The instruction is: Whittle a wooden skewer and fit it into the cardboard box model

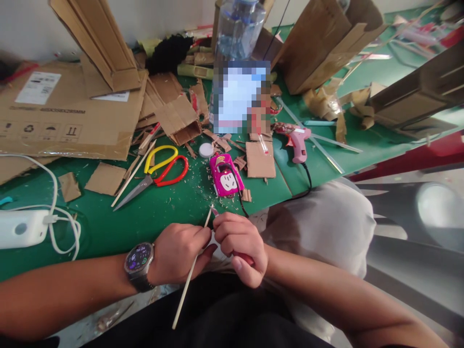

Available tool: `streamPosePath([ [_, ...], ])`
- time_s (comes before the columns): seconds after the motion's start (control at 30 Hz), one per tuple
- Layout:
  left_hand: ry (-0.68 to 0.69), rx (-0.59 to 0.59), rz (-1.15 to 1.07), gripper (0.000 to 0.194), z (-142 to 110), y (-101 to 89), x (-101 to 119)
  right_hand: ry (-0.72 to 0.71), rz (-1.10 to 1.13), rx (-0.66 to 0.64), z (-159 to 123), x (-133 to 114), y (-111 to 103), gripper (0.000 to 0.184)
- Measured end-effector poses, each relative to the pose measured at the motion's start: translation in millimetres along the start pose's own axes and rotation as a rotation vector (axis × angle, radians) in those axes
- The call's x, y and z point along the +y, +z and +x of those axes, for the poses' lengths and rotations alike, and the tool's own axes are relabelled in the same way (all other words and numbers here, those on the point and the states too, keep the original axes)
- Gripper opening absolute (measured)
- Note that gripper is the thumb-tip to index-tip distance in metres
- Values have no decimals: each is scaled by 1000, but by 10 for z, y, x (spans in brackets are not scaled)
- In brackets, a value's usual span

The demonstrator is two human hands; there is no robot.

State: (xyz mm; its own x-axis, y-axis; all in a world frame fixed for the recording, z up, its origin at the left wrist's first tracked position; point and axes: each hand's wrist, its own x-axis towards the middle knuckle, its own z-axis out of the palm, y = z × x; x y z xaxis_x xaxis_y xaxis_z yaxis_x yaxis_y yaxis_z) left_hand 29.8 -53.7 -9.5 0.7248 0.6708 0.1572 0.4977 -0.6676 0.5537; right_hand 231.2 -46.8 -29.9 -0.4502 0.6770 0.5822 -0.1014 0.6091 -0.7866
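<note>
My left hand [181, 253], with a watch [139, 258] on its wrist, is closed around a thin pale wooden stick [186, 290]. The stick slants from near the table edge down toward my lap. My right hand [241, 244] is wrapped round a small knife; a bit of its blade [215, 211] shows by the stick's upper tip, and some red handle [244, 257] peeks out of the fist. Most of the knife is hidden by the fingers. Just beyond lies a pink car-shaped power socket [226, 175], with pale shavings scattered around it.
Scissors [155, 174] with yellow and red handles lie left of the socket. A pink glue gun [299, 142] rests to the right, its cord hanging over the edge. A white power bank [23, 229], cardboard box [68, 111], scraps and a water bottle [237, 34] are on the green table.
</note>
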Motion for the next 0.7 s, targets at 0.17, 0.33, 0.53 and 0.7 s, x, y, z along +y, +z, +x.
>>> streamPosePath([
  [0.17,-1,-10,4,11,-9,9,-2,17,-1,-3,35,13,8,15],
  [0.33,-18,-24,3,10,-14,22,-7,35,6,8,62,53,8,17],
  [0.53,-28,-21,-3,12,-17,27,-15,37,38,30,37,50,-15,19],
  [0.7,-10,-9,-4,12,-14,17,-9,20,43,11,45,12,-22,19],
])
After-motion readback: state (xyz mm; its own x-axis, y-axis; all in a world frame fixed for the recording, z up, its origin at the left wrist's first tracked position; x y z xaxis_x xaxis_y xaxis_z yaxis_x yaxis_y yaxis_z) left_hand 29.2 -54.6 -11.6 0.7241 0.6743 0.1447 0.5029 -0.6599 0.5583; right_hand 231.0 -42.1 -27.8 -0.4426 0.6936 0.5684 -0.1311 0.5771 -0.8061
